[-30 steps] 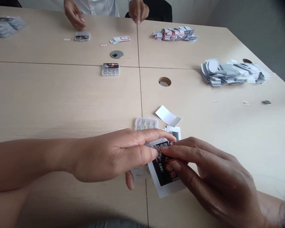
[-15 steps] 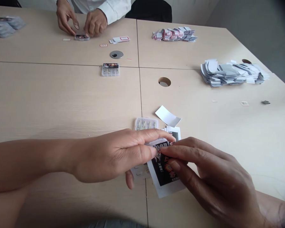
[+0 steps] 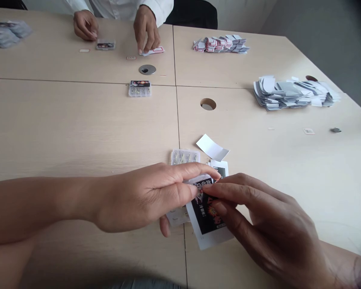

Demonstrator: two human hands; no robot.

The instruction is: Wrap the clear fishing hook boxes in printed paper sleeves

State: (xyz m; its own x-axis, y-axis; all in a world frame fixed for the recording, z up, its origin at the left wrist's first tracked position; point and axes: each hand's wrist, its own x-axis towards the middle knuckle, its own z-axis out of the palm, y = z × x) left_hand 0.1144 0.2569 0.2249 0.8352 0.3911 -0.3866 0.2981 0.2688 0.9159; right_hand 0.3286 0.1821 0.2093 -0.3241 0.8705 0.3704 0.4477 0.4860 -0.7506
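Observation:
My left hand (image 3: 144, 196) reaches in from the left across a clear plastic box (image 3: 185, 155) with small metal pieces in its compartments. Its thumb and index finger grip the box, and the hand covers much of it. At the box's right side lies a black printed label (image 3: 205, 218) with white and red print and a white border. My right hand (image 3: 267, 224) pinches this label between thumb and fingertips, close to my left thumb. The fingertips hide part of the label. Partly under the hands, another black printed piece on white paper (image 3: 224, 164) shows behind.
A curled white paper slip (image 3: 213, 147) lies just beyond my hands. Farther off are a labelled box (image 3: 140, 88), a table hole (image 3: 208, 104), a pile of white slips (image 3: 295, 93) and a red-edged pile (image 3: 221, 44). Across the table, a co-worker's hand (image 3: 147, 30) touches some slips.
My hands stay almost still on the box and label. Across the table, the co-worker's one hand has moved from a small box over to the red-edged slips; the other has drawn back from the box.

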